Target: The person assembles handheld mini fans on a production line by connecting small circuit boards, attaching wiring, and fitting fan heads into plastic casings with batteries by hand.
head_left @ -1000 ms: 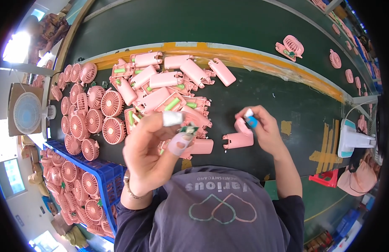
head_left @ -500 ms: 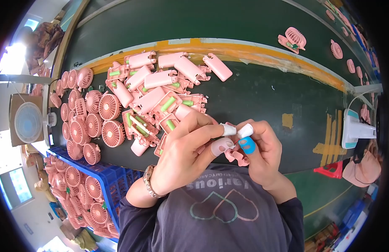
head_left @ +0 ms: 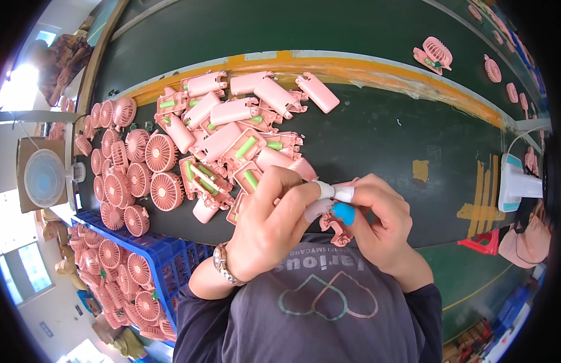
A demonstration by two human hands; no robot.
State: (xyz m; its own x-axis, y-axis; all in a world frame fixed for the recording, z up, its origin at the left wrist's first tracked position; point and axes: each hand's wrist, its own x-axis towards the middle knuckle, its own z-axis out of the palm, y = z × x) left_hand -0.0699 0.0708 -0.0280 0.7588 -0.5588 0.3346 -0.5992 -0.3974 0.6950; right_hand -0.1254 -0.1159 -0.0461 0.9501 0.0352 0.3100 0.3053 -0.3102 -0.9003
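From my end, I see the pink part (head_left: 338, 232) in front of the dark shirt (head_left: 329, 284), pinched by the right hand (head_left: 382, 228). The left hand's (head_left: 269, 228) fingertips bunch against the right's; I cannot tell what they grip. Leftward lie pink cases (head_left: 234, 111), then round fan heads (head_left: 161, 152).

Pink plastic part (head_left: 336, 232), held up just below the centre of the frame!
From my remote seat I'm seeing its curved, uneven lower end poking out downward, a sliver of pink edge showing above, the middle hidden from me.
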